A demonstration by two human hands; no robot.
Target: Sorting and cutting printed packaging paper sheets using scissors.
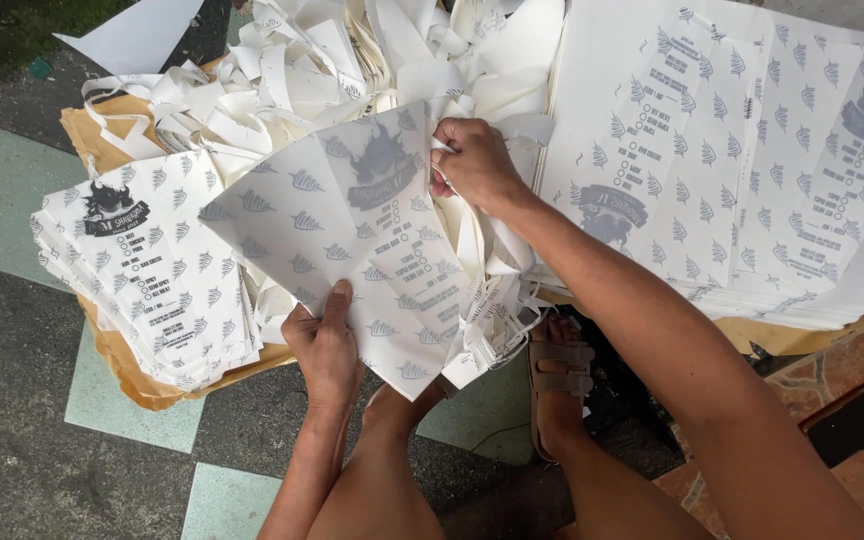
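Note:
A white printed paper sheet (352, 240) with a grey leaf pattern and a dark emblem is held out flat in front of me. My left hand (324, 345) grips its near left edge, thumb on top. My right hand (474, 165) pinches the sheet's far right corner, fingers curled, next to loose white paper strips (497, 300) hanging from that side. The sheet hovers over a heap of white offcuts (292, 70).
A stack of trimmed printed sheets (142, 270) lies at the left on brown paper (122, 365). Large uncut printed sheets (742, 170) spread at the right. Below are my legs and a sandalled foot (560, 385) on a grey and green tiled floor (12, 400).

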